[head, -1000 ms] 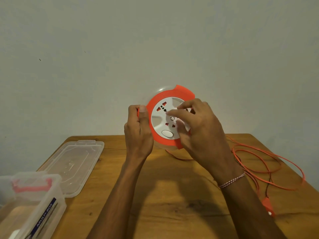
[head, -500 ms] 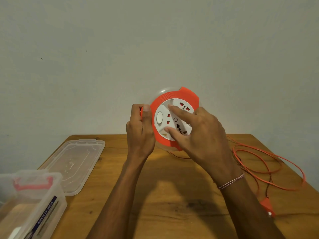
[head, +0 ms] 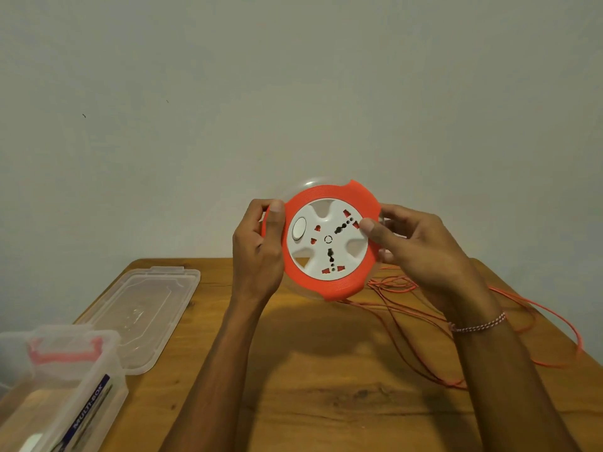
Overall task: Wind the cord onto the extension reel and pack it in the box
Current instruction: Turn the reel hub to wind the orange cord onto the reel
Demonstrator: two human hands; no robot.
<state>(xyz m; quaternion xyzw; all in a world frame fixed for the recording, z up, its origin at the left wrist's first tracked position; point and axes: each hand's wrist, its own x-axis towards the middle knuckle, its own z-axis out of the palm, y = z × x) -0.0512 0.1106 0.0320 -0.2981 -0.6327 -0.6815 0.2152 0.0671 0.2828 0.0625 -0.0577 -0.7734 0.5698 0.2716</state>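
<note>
Reel (head: pixel 329 239) is up off the tabletop, left hand (head: pixel 257 252) clamping its rim, right hand (head: pixel 414 246) thumbing the white hub, which has spun round since a second ago. Winding's underway, though plenty of cord (head: pixel 538 324) sits at the right edge.

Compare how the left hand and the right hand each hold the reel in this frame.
The left hand grips the reel's orange left edge, thumb laid upright along it; the right hand holds the opposite side, thumb tip pressed on the white socket face. The right wrist wears a thread bracelet; the left is bare. Loose cord lies beyond the right arm, none by the left. Both hold the reel above the table.
</note>
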